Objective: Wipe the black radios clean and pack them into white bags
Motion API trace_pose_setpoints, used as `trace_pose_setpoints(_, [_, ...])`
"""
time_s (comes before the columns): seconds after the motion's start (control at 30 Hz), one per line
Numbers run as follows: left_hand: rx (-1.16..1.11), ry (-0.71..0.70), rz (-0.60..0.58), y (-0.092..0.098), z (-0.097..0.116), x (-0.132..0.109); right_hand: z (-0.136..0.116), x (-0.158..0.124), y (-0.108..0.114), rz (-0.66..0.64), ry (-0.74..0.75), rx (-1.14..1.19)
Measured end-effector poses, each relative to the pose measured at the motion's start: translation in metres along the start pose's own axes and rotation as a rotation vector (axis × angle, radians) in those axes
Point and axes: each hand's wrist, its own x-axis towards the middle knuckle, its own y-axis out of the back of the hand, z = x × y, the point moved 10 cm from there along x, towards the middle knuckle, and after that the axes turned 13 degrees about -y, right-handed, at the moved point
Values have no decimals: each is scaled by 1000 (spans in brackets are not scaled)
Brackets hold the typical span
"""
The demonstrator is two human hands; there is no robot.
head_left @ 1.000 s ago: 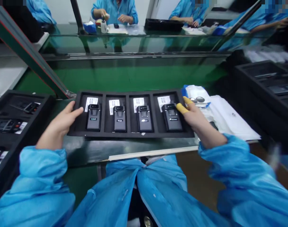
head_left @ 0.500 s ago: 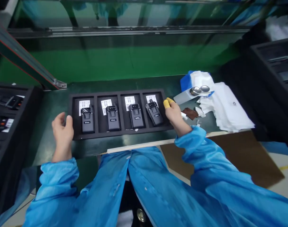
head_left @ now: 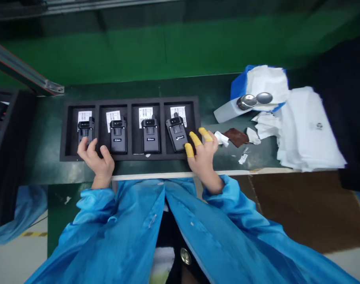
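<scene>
Black foam tray (head_left: 129,157) on the dark green counter (head_left: 40,169) holds four black plastic devices, each in its own compartment. Left hand (head_left: 95,159) half curls over the leftmost device (head_left: 85,132); whether it grips, one cannot tell. Open right hand (head_left: 202,156), yellow finger cots (head_left: 189,150) on, sits beside the tilted rightmost device (head_left: 177,136). All four look stiff and light, best taken by the sides. White wipes (head_left: 310,130) lie further right.

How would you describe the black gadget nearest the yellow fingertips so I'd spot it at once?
On the green workbench, find the black tray of four devices. Take the far-right device. It leans at a slant, unlike the upright device beside it, with the right hand's yellow-capped fingers next to it.
</scene>
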Motion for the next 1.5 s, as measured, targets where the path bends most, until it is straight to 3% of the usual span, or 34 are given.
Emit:
trace_pose_setpoints(0.1, [31,6,-47,-5,-2,0,3,-10,-5,-68,0,-41])
trace_pose_setpoints(0.3, [-47,36,-10,4,7,4,-2,-10,-10,-211,38,-145])
trace_pose_setpoints(0.4, [-125,19,-86,-3,30,16,-8,-6,-10,-235,46,-195])
trace_pose_setpoints(0.5, [-164,-8,-290,-26,68,30,-17,-2,-7,-181,28,-187])
trace_pose_setpoints(0.63, [-75,67,-703,-74,105,26,-24,-2,2,-58,-37,-64])
trace_pose_setpoints(0.73, [0,72,-900,-97,116,20,-29,-5,5,-11,-35,96])
trace_pose_setpoints(0.83, [-26,90,-979,-109,115,19,-31,-7,4,-48,-36,309])
trace_pose_setpoints(1.03, [-207,184,-1053,-114,107,15,-3,3,-27,-309,-396,535])
trace_pose_setpoints(1.23, [-431,334,-931,-114,90,18,4,11,-39,-431,-473,514])
trace_pose_setpoints(1.37, [-810,705,-829,-120,68,2,6,4,-40,-411,-508,643])
trace_pose_setpoints(1.43, [-1056,931,-819,-123,68,-14,2,1,-38,-390,-484,645])
trace_pose_setpoints(1.5, [-1266,1035,-825,-123,78,-24,-4,1,-34,-363,-425,611])
